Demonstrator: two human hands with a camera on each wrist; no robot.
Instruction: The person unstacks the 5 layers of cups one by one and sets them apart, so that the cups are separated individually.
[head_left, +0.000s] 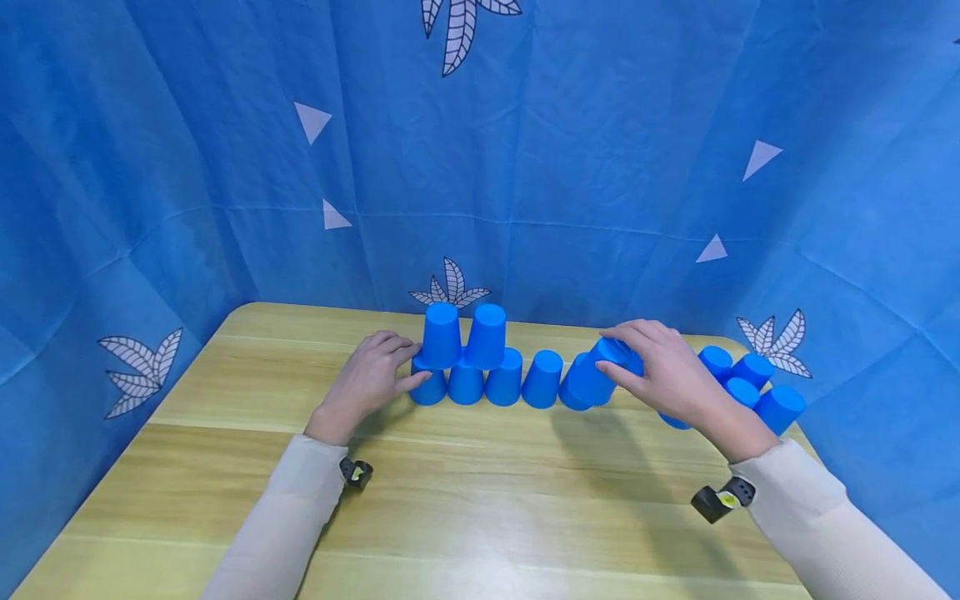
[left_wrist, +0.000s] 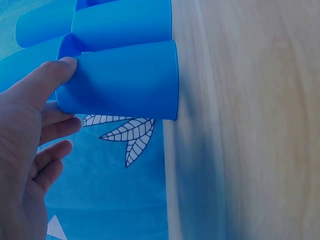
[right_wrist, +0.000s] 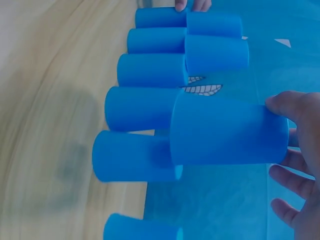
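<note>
Bright even light, soft tabletop shadows, blurred wrist views, fisheye-bent edges.

The right hand (right_wrist: 300, 165) grips a blue cup (right_wrist: 227, 131) above the row.

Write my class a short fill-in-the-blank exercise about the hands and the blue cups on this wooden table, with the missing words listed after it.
1. Every cup in the row stands with its open end facing ____.
2. The number of cups standing on top of the bottom row is ____.
3. The tilted cup in the air is held by the ____ hand.
4. The left hand touches the end cup at the ____ end of the row.

Missing words: down; two; right; left
</note>
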